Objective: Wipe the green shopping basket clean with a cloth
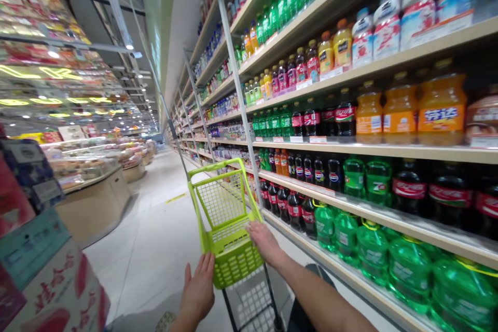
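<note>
A lime-green shopping cart with a lattice basket stands tilted in view, low in the middle. My left hand is at the basket's near left side, fingers stretched out and thumb apart, with its fingertips at the rim. On the other side, my right hand lies against the basket's right edge, its fingers extended rather than wrapped round it. Whether either palm presses on the plastic is hard to tell. Below the basket, dark legs and a lower wire rack show between my forearms.
Tall drink shelves run along the right, with big green bottles on the bottom tier. Stacked printed boxes stand close at left. Beyond them is a curved display counter. Pale floor stretches down the aisle.
</note>
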